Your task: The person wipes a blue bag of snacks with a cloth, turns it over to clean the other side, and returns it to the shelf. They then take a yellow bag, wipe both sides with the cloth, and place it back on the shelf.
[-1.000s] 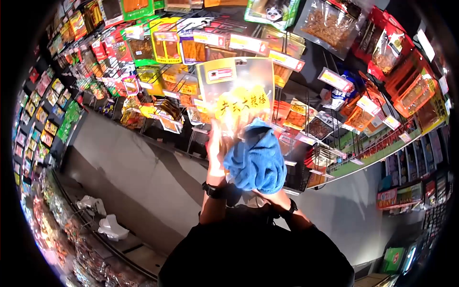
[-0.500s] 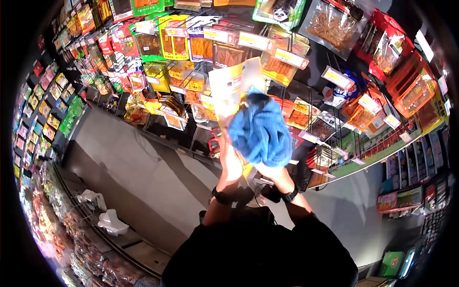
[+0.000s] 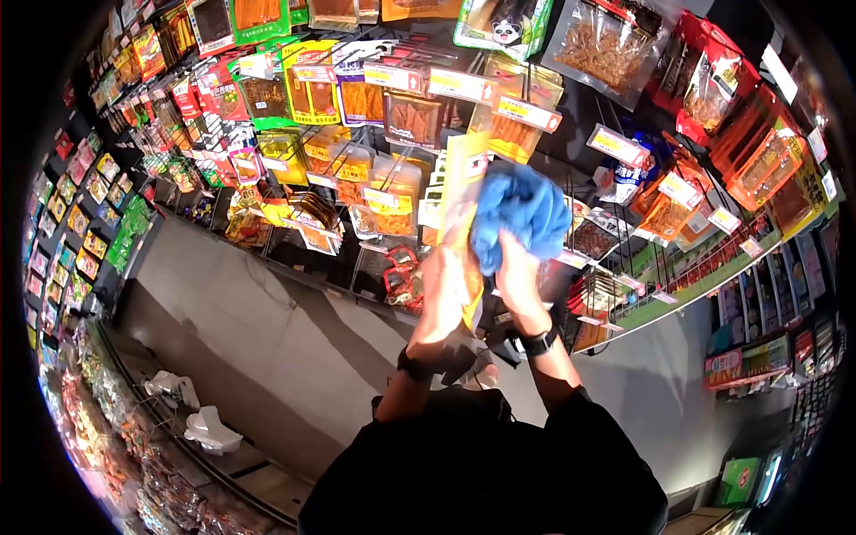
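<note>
My left hand [image 3: 444, 287] is closed around the lower part of a yellow and white snack packet [image 3: 463, 183], held upright and turned nearly edge-on. Bunched blue cloth [image 3: 522, 214] is gripped in my right hand [image 3: 519, 276], its folds pressed close to the packet's right side. Both hands are in front of the hanging packets, with a dark band on each wrist. The fingers of the right hand are partly covered by the cloth.
Ahead, a display rack carries hanging snack packets [image 3: 415, 120] on metal hooks with price tags [image 3: 459, 85]. Shelves of goods [image 3: 98, 209] run along the left. White plastic bags [image 3: 212, 431] lie at the lower left, beside the grey floor [image 3: 241, 312].
The packet has turned from showing its face to nearly edge-on. The blue cloth has moved right and up with my right hand, whose back now shows more.
</note>
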Motion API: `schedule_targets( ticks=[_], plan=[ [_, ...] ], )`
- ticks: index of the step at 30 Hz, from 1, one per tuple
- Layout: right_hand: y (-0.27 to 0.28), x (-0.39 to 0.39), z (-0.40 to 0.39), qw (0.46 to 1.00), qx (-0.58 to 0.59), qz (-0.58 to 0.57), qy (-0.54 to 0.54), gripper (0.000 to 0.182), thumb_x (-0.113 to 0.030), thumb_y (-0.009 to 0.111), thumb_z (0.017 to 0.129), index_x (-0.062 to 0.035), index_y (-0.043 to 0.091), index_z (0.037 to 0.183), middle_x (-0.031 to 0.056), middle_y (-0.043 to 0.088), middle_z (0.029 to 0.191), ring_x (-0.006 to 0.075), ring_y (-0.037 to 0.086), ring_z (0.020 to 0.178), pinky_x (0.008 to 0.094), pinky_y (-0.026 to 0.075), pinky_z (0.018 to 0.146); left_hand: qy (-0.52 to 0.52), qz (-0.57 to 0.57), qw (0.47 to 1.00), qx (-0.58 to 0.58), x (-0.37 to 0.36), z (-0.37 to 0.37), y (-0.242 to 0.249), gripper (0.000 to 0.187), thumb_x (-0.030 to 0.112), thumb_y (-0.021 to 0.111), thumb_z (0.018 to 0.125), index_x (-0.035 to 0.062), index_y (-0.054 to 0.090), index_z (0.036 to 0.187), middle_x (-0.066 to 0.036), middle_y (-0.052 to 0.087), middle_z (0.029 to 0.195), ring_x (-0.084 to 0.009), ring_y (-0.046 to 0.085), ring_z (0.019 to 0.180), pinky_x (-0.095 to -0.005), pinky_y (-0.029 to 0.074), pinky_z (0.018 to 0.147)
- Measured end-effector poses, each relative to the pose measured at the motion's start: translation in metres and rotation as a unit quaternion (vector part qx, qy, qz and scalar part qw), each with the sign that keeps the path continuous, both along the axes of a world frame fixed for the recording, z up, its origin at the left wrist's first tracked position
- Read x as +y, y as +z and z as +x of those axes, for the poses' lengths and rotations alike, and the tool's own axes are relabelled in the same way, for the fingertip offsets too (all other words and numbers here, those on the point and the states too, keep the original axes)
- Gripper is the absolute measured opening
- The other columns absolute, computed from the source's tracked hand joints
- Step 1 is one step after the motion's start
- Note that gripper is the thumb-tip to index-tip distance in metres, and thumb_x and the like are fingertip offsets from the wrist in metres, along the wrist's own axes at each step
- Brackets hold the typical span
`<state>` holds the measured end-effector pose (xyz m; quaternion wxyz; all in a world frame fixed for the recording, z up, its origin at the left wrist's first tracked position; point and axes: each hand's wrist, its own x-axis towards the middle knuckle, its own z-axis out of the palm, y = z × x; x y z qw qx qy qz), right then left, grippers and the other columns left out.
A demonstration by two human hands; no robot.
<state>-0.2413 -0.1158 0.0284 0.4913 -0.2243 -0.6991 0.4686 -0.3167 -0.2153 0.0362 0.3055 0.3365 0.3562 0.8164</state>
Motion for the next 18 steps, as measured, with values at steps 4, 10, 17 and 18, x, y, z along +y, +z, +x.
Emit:
schedule_targets(
  ticks=[4, 10, 17, 18],
  plan=[
    [0.029, -0.004, -0.021, 0.981, 0.097, -0.162, 0.041, 0.02, -0.007, 0.055, 0.085, -0.0011, 0.05, 0.103, 0.001, 0.052, 0.095, 0.0117, 0.049, 0.084, 0.0277, 0.044, 0.076, 0.047, 0.0, 0.996, -0.08, 0.007, 0.006, -0.012, 0.033, 0.04, 0.036, 0.096, 0.0074, 0.044, 0.096, 0.007, 0.033, 0.056, -0.0011, 0.031, 0.042, -0.0165, 0.026, 0.036],
    [-0.045, -0.04, 0.015, 0.992, 0.053, -0.029, 0.113, 0.055, -0.017, 0.072, 0.074, -0.001, 0.046, 0.119, 0.0068, 0.051, 0.115, 0.0192, 0.048, 0.107, 0.0349, 0.037, 0.095, 0.189, 0.062, 0.979, -0.052, 0.0, -0.017, 0.016, 0.038, 0.04, 0.037, 0.096, 0.0134, 0.036, 0.068, 0.007, 0.029, 0.059, -0.0034, 0.027, 0.047, -0.0196, 0.022, 0.044],
    [-0.023, -0.04, 0.028, 0.991, -0.014, 0.027, 0.128, 0.056, -0.021, 0.074, 0.071, -0.0043, 0.049, 0.118, 0.0086, 0.052, 0.116, 0.0199, 0.05, 0.107, 0.0339, 0.037, 0.094, -0.113, 0.097, 0.974, -0.173, 0.009, -0.032, -0.015, 0.048, 0.042, 0.036, 0.095, 0.0, 0.048, 0.113, -0.006, 0.055, 0.101, -0.0123, 0.053, 0.087, -0.0276, 0.043, 0.072],
    [-0.027, -0.032, 0.029, 0.995, -0.02, -0.011, 0.096, 0.057, -0.024, 0.073, 0.072, -0.0043, 0.049, 0.119, 0.0083, 0.052, 0.118, 0.0199, 0.049, 0.109, 0.0351, 0.037, 0.095, -0.215, 0.144, 0.956, -0.142, 0.014, -0.033, -0.021, 0.048, 0.042, 0.035, 0.096, -0.0004, 0.048, 0.113, -0.006, 0.055, 0.101, -0.0123, 0.053, 0.089, -0.0282, 0.044, 0.074]
  ],
)
